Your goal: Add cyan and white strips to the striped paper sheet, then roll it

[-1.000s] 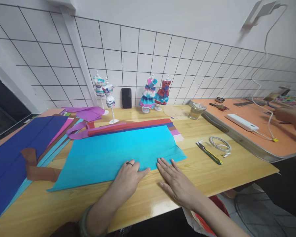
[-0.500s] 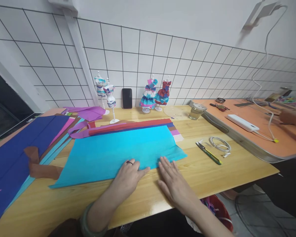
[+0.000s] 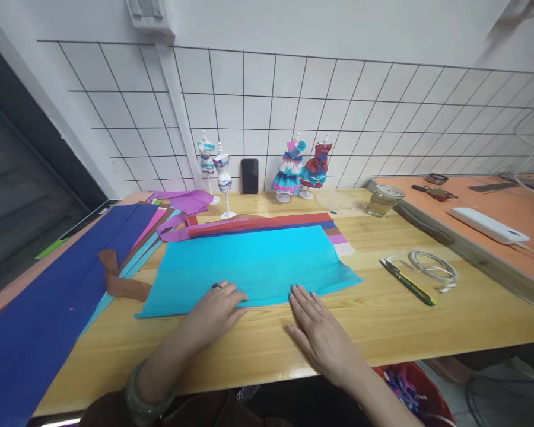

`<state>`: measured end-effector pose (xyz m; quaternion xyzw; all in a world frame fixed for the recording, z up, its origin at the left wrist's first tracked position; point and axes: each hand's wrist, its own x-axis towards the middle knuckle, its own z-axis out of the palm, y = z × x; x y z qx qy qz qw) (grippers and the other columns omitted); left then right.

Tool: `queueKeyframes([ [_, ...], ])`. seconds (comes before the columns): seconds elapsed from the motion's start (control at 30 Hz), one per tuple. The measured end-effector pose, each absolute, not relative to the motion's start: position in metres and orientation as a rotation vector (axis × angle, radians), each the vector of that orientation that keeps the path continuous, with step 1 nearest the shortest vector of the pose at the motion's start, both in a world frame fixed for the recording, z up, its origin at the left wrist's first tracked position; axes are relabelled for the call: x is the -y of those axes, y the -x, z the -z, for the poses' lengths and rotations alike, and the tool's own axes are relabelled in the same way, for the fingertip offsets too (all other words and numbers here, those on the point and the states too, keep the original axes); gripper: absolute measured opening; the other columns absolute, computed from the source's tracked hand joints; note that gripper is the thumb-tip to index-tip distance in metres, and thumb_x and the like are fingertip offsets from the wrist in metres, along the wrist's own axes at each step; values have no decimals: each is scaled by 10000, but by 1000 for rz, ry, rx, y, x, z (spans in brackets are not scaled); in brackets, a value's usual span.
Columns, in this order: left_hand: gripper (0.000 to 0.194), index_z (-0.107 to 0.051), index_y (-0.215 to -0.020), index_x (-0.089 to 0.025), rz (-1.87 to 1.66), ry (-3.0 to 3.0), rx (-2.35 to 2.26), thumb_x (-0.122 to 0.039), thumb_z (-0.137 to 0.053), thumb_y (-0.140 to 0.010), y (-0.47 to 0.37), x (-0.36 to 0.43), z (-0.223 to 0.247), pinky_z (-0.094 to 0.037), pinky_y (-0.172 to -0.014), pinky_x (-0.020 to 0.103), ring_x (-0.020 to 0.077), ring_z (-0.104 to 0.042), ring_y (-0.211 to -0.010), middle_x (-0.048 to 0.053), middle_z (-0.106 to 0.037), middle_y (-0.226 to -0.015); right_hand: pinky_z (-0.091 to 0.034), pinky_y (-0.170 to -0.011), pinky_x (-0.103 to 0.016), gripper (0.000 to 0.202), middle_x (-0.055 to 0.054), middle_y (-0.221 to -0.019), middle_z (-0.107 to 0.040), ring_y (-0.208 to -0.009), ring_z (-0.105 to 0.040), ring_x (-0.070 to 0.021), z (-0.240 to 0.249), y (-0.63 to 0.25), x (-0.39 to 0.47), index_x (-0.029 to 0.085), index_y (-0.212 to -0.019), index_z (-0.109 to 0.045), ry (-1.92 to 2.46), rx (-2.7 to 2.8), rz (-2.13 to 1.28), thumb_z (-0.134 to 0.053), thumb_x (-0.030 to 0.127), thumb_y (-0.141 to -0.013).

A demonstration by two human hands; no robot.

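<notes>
A bright blue sheet, cloth or crepe paper, lies spread on the wooden table. My left hand rests on its near edge left of the middle, fingers slightly bent and a dark ring on one. Farther right, my right hand lies flat, fingertips on the same edge and palm over the wood. Neither hand grips the sheet. Its right near corner is wrinkled and pokes outward. Behind it are a red strip and other coloured layers, partly covered by the blue one.
Dark blue sheets and a brown strip lie left. At the back stand small dressed mannequins and a phone. To the right are thread snips, a coiled cable, a glass cup and an orange-topped table.
My left hand has slid left along the near edge, away from the right hand. The right hand stays at about the same spot. The camera view has turned left.
</notes>
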<state>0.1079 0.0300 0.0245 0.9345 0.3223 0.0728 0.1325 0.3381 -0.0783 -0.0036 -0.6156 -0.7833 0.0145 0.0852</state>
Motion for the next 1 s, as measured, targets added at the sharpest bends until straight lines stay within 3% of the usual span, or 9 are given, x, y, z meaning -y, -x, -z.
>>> queueKeyframes([
  [0.17,215,-595,-805,-207,-208,-2510,-1117,-308,-414,-864,-48,-35,-33,-364,-772,306,187,-514,-840,23,-580,-827,-283,-1052,-456,562,-127,-1413,-257,-1307,-226,-240,9,-338,77,94,-1344,-351,1836,2331,9,-293,440,-905],
  [0.47,288,-612,-721,-199,-343,-2221,-1344,-402,-439,-828,22,-34,-31,-390,-697,261,169,-523,-768,15,-599,-764,-311,-1035,-463,584,-129,-1401,-293,-1291,-273,-250,21,-342,78,94,-1328,-381,1798,2343,132,-338,470,-883],
  [0.8,345,-573,-631,-185,-378,-2233,-1541,-453,-437,-801,33,-27,-31,-360,-625,254,158,-494,-698,-4,-509,-649,-310,-1034,-468,600,-133,-1392,-312,-1282,-290,-261,30,-344,77,84,-1312,-405,1749,2333,184,-360,485,-868],
  [1.0,321,-547,-605,-185,-381,-2219,-1576,-399,-429,-814,34,-24,-33,-353,-647,265,161,-495,-714,-6,-511,-653,-306,-1033,-477,597,-134,-1381,-337,-1269,-314,-273,31,-345,77,87,-1295,-432,1723,2312,180,-369,492,-861],
])
